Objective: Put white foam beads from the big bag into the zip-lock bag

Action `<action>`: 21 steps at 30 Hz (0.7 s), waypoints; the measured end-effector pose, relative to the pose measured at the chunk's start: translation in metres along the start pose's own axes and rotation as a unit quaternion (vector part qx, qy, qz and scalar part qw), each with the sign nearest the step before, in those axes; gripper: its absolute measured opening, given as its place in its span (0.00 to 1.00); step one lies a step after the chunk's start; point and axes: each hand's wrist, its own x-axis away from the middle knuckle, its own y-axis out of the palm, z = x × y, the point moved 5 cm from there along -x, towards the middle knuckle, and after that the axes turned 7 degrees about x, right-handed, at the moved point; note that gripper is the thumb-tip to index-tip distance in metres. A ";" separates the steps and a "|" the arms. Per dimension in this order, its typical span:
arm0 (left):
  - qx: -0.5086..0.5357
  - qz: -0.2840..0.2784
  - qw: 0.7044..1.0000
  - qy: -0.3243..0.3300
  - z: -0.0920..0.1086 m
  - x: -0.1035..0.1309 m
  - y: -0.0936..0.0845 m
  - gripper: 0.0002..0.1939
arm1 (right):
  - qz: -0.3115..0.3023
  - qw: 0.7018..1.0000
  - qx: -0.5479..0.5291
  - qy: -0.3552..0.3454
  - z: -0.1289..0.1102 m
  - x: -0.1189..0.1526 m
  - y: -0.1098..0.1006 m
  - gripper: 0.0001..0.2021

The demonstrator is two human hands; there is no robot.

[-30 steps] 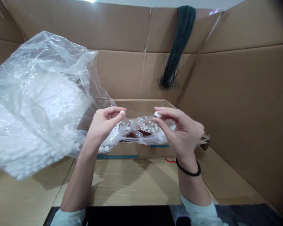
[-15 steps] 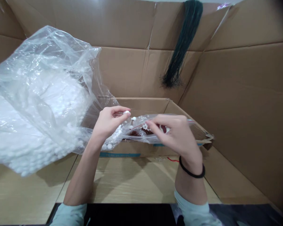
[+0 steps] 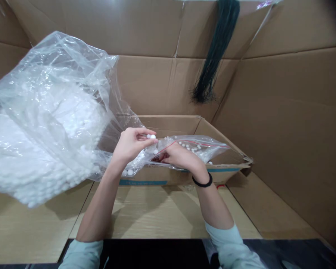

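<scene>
My left hand (image 3: 130, 146) pinches a small white ball (image 3: 152, 137) between thumb and fingertips, with another white bit just behind it. Inside a clear zip bag (image 3: 212, 144) with a red closure line is my right hand (image 3: 180, 155), its fingers bent together over dark reddish-brown bits (image 3: 156, 158). Its fingertips are partly hidden, and I cannot make out what they hold. More white balls lie in the clear plastic under my left hand and in the zip bag. Both hands are over an open cardboard box (image 3: 168, 122).
A big clear plastic bag (image 3: 72, 56) full of white balls bulges on the left. Tall cardboard walls (image 3: 145, 82) stand behind and to the right. A bundle of dark green strands (image 3: 220, 48) hangs over the back wall. The wooden tabletop (image 3: 156, 216) lies in front.
My right hand has moved left and down into the zip bag, among the brown bits. My left hand has barely moved and still holds the white ball.
</scene>
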 end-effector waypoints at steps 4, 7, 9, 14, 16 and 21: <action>-0.006 -0.003 1.000 -0.002 -0.001 -0.001 0.001 0.16 | 0.046 0.998 0.045 0.002 -0.001 0.005 -0.008 0.10; -0.009 -0.002 1.000 -0.001 -0.002 -0.001 0.002 0.16 | 0.085 0.995 0.043 0.003 -0.001 0.009 -0.016 0.12; -0.011 -0.011 1.000 0.002 -0.002 -0.002 0.003 0.15 | 0.091 0.995 0.028 0.007 -0.002 0.012 -0.020 0.12; 0.009 -0.042 0.999 -0.005 -0.003 -0.002 0.005 0.14 | 0.085 0.996 -0.016 0.009 -0.002 0.016 -0.026 0.09; 0.032 -0.049 0.998 -0.015 -0.003 -0.002 0.006 0.13 | 0.078 0.996 -0.039 -0.005 -0.004 0.019 -0.028 0.05; 0.098 -0.048 0.994 -0.022 -0.002 -0.001 0.007 0.13 | 0.157 0.979 -0.119 -0.049 -0.013 0.033 -0.043 0.02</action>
